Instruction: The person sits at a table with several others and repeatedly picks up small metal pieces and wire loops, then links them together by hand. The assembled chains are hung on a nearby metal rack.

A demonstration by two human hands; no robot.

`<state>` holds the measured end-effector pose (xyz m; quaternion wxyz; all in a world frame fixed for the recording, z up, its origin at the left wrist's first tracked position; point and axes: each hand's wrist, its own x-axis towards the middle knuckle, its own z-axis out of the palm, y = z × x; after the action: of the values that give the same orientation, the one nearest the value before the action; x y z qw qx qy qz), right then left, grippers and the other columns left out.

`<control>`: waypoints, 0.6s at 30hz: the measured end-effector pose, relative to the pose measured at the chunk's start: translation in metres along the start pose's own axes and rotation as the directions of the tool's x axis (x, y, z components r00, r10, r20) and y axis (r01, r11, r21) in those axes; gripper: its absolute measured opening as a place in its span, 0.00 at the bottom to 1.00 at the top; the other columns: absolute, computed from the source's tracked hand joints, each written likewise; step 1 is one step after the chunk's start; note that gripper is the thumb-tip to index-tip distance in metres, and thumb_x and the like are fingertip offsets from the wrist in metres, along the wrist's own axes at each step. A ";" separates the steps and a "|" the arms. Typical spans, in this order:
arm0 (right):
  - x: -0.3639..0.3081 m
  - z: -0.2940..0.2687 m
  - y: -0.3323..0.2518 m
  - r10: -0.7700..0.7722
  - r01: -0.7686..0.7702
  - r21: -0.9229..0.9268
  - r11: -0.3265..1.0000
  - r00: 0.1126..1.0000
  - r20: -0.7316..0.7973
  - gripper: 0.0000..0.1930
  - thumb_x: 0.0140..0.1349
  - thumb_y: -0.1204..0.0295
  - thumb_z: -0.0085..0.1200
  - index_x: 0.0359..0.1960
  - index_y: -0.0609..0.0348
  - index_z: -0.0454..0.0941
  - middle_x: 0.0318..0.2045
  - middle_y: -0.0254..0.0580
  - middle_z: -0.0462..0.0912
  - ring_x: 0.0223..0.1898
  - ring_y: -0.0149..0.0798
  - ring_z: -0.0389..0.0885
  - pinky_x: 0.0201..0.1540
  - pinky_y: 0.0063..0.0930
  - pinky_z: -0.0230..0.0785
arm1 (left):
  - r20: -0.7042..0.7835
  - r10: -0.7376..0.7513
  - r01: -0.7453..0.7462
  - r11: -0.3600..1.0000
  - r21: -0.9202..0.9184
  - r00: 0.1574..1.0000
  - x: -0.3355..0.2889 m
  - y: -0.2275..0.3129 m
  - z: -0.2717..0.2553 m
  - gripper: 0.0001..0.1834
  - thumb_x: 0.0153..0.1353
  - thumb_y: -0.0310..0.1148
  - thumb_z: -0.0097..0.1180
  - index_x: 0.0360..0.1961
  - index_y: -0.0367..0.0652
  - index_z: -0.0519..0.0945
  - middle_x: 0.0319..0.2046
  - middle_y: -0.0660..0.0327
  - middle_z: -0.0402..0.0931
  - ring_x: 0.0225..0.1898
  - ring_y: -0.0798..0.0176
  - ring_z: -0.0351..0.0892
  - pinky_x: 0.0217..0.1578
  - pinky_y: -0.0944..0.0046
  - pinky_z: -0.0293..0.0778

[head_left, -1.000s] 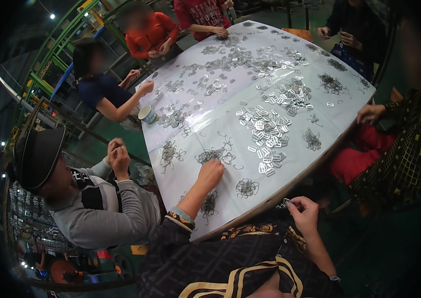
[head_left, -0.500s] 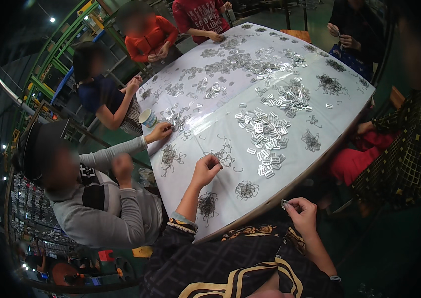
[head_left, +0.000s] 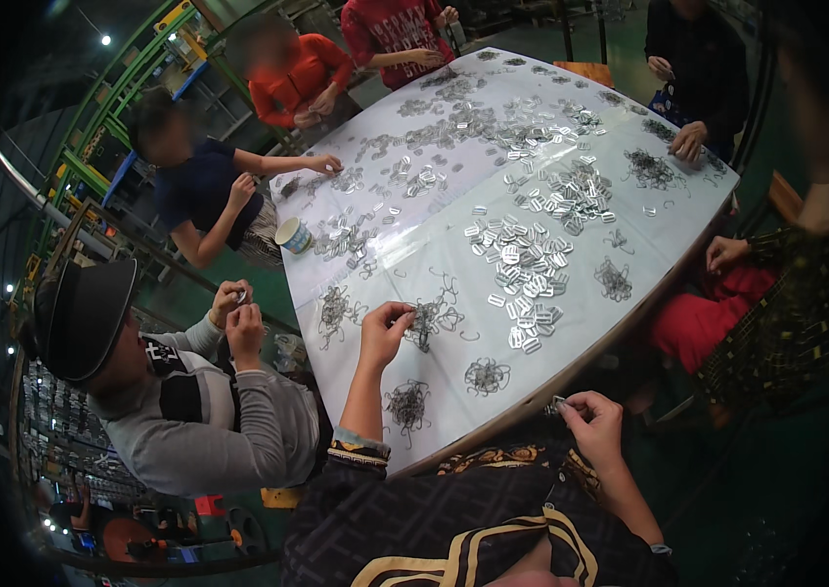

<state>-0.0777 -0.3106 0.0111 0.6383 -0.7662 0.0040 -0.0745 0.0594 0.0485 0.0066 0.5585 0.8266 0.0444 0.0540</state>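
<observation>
Over the near part of the table, my left hand [head_left: 384, 331] is closed in a pinch beside a loose heap of thin curved wire hooks [head_left: 444, 315]. What its fingertips hold, if anything, is too small to make out against the hooks. My right hand [head_left: 594, 421] is off the table's near edge, thumb and fingers pinching a small silver metal buckle [head_left: 556, 404]. More dark hooks lie in a clump [head_left: 407, 403] by my left forearm and in a round heap [head_left: 486, 376] near the edge. Flat silver buckles [head_left: 529, 284] are spread across the table's middle.
The white-covered table [head_left: 453, 411] carries several further heaps of hooks and buckles. A paper cup [head_left: 292, 235] stands at its left edge. Several people surround it: a grey-sleeved neighbour [head_left: 209, 421] at left, another in dark-and-red clothes [head_left: 717, 313] at right.
My left hand has shifted slightly left; my right hand stays nearly still. The grey-sleeved neighbour drew a hand back from the table. A navy-shirted person and one at far right reached onto it.
</observation>
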 end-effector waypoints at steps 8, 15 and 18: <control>0.000 0.000 -0.004 0.005 -0.005 -0.015 1.000 1.000 -0.005 0.04 0.51 0.78 0.63 0.27 0.67 0.81 0.21 0.38 0.80 0.21 0.25 0.76 0.26 0.19 0.68 | -0.074 0.184 -0.137 0.896 0.422 0.980 0.007 -0.039 0.005 0.07 0.49 0.26 0.64 0.31 0.41 0.82 0.46 0.53 0.77 0.47 0.52 0.75 0.50 0.58 0.70; 0.000 -0.001 0.000 -0.001 0.001 -0.018 1.000 1.000 0.003 0.04 0.53 0.79 0.62 0.27 0.67 0.80 0.19 0.36 0.80 0.20 0.24 0.76 0.24 0.19 0.67 | 0.054 0.168 -0.169 0.810 0.561 0.984 0.006 -0.038 0.031 0.08 0.49 0.23 0.63 0.32 0.39 0.80 0.41 0.55 0.79 0.42 0.47 0.77 0.44 0.55 0.73; -0.001 -0.003 0.001 0.040 -0.040 -0.009 0.999 0.999 0.002 0.04 0.51 0.78 0.63 0.27 0.66 0.81 0.20 0.37 0.80 0.21 0.25 0.75 0.26 0.19 0.67 | -0.004 0.165 -0.143 0.869 0.474 0.986 0.012 -0.025 0.025 0.06 0.51 0.22 0.62 0.32 0.37 0.80 0.31 0.55 0.81 0.32 0.53 0.80 0.36 0.60 0.75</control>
<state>-0.0793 -0.3132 0.0104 0.6362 -0.7689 0.0187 -0.0609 0.0747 0.0365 -0.0257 0.3333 0.9370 0.0028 0.1043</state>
